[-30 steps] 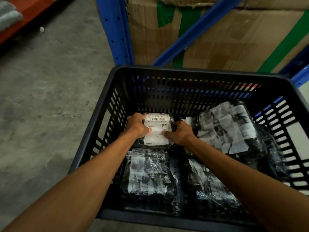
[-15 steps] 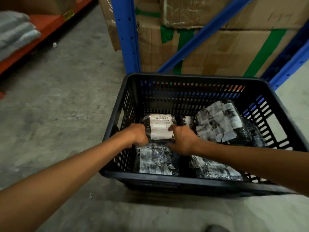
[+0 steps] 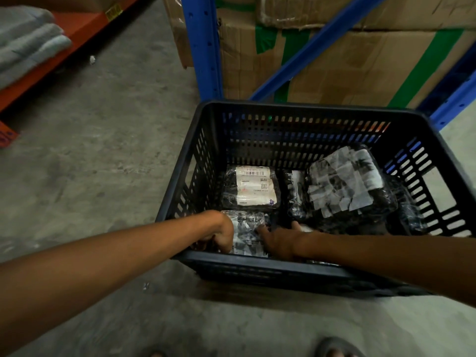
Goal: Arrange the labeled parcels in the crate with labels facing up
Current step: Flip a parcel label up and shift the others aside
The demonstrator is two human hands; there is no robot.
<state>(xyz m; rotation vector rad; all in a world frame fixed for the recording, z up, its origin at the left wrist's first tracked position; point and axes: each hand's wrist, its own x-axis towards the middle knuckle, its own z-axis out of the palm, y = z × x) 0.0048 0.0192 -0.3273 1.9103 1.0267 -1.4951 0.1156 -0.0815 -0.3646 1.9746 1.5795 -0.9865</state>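
A black slotted crate (image 3: 296,109) stands on the concrete floor. At its back left lies a black-wrapped parcel (image 3: 253,188) with its white label facing up, free of my hands. A larger parcel with a patchy white face (image 3: 343,182) leans at the back right. At the front left lies another patchy parcel (image 3: 247,234). My left hand (image 3: 219,234) curls over its left edge and my right hand (image 3: 279,239) rests against its right edge. The crate's near wall hides the fingertips.
Blue rack uprights (image 3: 203,47) and taped cardboard boxes (image 3: 360,63) stand right behind the crate. An orange shelf (image 3: 67,34) with folded grey cloth (image 3: 28,42) runs along the far left. Bare concrete floor lies to the left and in front. A sandalled foot (image 3: 337,349) shows at the bottom.
Both hands let go of the labelled parcel at the back left and drew back to the front-left parcel. The view pulled away from the crate.
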